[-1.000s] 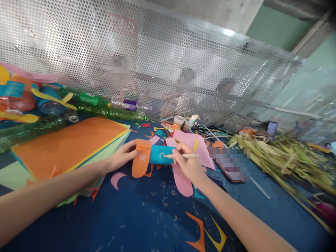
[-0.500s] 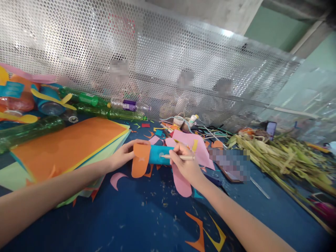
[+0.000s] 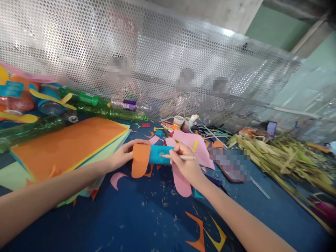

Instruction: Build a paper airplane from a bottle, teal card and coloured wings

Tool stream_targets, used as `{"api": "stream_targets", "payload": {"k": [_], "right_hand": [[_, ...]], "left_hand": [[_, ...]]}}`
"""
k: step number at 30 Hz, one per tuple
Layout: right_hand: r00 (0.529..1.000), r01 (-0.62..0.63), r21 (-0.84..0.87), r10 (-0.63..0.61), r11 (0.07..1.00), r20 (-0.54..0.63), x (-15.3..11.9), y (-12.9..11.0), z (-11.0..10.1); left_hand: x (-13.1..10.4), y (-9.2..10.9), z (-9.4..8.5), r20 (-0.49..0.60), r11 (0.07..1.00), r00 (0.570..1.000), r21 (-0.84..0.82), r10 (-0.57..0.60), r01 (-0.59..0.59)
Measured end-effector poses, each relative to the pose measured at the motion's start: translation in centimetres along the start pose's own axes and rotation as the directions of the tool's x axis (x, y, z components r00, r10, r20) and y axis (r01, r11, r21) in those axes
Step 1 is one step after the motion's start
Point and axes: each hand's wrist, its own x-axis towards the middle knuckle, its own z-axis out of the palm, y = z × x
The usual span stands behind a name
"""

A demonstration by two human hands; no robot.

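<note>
A blue paper-covered piece, roughly tube-shaped, lies crosswise in front of me. A rounded orange paper flap hangs over its left end, and a rounded pink paper flap shows below its right end. My left hand grips the left end, fingers over the top edge by the orange flap; part of its grip is hidden. In my right hand is a pale pencil-like stick, pinched between thumb and fingers. Its tip meets the blue surface beside a small round mark.
Stacked coloured paper lies left, with green bottles behind. Pink paper, a phone and dried leaves are to the right. Paper scraps lie in front. A perforated metal screen stands behind, with people beyond.
The tip of the pencil-like stick has shifted very slightly on the blue surface. My left hand and the paper piece stay almost where they were.
</note>
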Motion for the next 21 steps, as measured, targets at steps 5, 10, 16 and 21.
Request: {"api": "stream_targets", "payload": {"k": [5,10,16,21], "right_hand": [[1.000,0.005,0.002,-0.005,1.000,0.001,0.0,-0.1,0.0],[1.000,-0.011,-0.013,0.011,1.000,0.016,0.0,0.2,0.0],[1.000,-0.015,-0.038,0.015,0.999,0.010,0.0,0.3,-0.1],[1.000,-0.025,0.001,0.025,1.000,-0.012,0.0,0.3,-0.1]], "left_hand": [[-0.1,-0.2,0.0,-0.007,1.000,1.000,0.014,-0.017,0.017],[-0.1,-0.8,0.0,-0.045,0.994,0.994,0.037,-0.100,0.102],[-0.1,-0.7,0.0,-0.071,0.992,0.991,0.060,-0.111,0.115],[-0.1,-1.2,0.0,-0.076,0.993,0.991,0.027,-0.110,0.112]]}}
